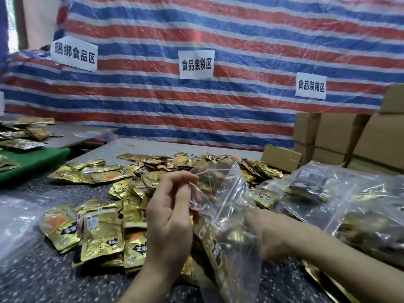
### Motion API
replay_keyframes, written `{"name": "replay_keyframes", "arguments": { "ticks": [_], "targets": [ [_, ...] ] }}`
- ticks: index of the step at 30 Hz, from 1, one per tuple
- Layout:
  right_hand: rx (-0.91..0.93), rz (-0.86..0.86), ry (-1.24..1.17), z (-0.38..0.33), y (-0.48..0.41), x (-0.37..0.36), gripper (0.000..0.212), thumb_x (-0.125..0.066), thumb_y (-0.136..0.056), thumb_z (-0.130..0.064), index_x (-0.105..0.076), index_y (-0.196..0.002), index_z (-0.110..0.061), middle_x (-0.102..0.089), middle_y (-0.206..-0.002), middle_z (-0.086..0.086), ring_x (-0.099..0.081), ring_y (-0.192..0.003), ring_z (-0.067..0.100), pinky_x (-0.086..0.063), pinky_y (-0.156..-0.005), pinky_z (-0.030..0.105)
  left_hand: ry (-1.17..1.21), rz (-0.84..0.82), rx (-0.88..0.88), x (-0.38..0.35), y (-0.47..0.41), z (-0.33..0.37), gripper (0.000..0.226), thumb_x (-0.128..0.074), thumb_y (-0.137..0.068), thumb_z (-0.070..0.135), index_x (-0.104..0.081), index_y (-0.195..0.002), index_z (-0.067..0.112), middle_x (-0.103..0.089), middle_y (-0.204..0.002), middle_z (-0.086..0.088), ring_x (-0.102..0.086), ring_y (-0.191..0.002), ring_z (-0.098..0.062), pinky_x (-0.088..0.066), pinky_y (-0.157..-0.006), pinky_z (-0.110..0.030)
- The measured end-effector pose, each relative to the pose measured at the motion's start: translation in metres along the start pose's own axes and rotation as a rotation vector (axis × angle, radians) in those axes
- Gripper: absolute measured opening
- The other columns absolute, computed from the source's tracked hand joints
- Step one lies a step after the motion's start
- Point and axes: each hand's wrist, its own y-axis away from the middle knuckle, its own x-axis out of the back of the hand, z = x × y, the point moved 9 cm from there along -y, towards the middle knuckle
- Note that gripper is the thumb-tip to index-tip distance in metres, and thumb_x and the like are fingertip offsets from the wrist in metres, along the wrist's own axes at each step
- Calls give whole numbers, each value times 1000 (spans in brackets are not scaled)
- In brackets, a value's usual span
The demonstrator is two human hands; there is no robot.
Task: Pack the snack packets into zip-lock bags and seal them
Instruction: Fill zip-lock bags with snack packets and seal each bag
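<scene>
Both matter: left hand [168,217] pinching the zip-lock bag [227,193] rim wide, right hand [271,235], grip unclear inside, seating packets [213,248] deep.

Snack packets [100,235] glossy gold foil; zip-lock bag [220,206] clear, crinkly plastic; bench [39,283] speckled grey stone-look, smooth; boxes [341,132] matt brown cardboard; tarp [218,25] woven striped plastic w/ paper signs [196,64]

Bare left hand [168,217], bare right hand [275,235], bare forearms [328,253]
</scene>
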Motion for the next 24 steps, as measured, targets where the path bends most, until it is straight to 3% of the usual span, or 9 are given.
{"name": "replay_keyframes", "arguments": {
  "ticks": [2, 4, 8, 11, 14, 16, 21, 24],
  "targets": [
    [-25, 126, 36, -4, 5, -3, 62, -73, -83, -32, -40, -134, -20, -43, -135, 2, -46, -122, 20, -50, -100, 37, -9, -3, 1, -1, 1, 0, 19, -43, -93, 13, -62, -96, 11, -61, -74, 1, -57, -66, -4, -47, -61, -13],
    [-24, 209, 41, -6, 7, -2, 56, -68, -87, -29, -39, -134, -18, -43, -134, 3, -46, -119, 20, -50, -97, 34, -22, -6, -2, -1, 2, 1, 19, -43, -93, 13, -62, -96, 11, -61, -75, 1, -57, -66, -4, -46, -60, -12],
    [4, 304, -64, 3, 17, 17, 22, -52, -94, -28, -52, -116, -22, -55, -111, -3, -54, -101, 17, -54, -83, 35, -23, -16, -12, -4, 3, 4, 19, -43, -93, 10, -61, -95, 9, -59, -77, -3, -56, -66, -1, -46, -58, -10],
    [23, 300, -131, 12, 27, 33, 29, -48, -89, -21, -61, -114, -29, -65, -108, -9, -61, -98, 14, -56, -82, 37, -17, -1, 1, -2, 2, 2, 18, -44, -96, 6, -62, -94, 8, -61, -76, 0, -57, -66, 1, -46, -58, -10],
    [18, 279, -263, 21, 37, 48, 19, -54, -89, -18, -62, -89, -35, -70, -92, -8, -64, -82, 15, -57, -69, 39, -36, 18, 13, 1, 2, 0, 20, -45, -99, 2, -62, -93, 10, -62, -76, 1, -57, -66, 1, -46, -57, -9],
    [61, 272, -439, 23, 42, 59, 24, -60, -90, -14, -66, -80, -35, -71, -85, -2, -66, -77, 22, -56, -69, 45, -51, 30, 19, 2, 2, -2, 26, -43, -100, -6, -62, -92, 10, -63, -75, 3, -57, -66, 2, -46, -56, -9],
    [103, 295, -817, 37, 48, 75, 11, -70, -92, -16, -76, -96, -24, -74, -99, 0, -72, -84, 16, -60, -75, 35, -51, 42, 30, 2, 2, -4, 28, -41, -99, -9, -62, -92, 9, -62, -74, 6, -55, -64, 4, -46, -54, -8],
    [48, 299, -968, 47, 46, 75, 17, -74, -88, -22, -75, -105, -19, -74, -104, 0, -73, -88, 12, -57, -73, 24, -47, 43, 35, 3, 2, -4, 28, -41, -99, -9, -62, -93, 8, -63, -76, 5, -56, -64, 4, -46, -54, -8]
  ]
}}
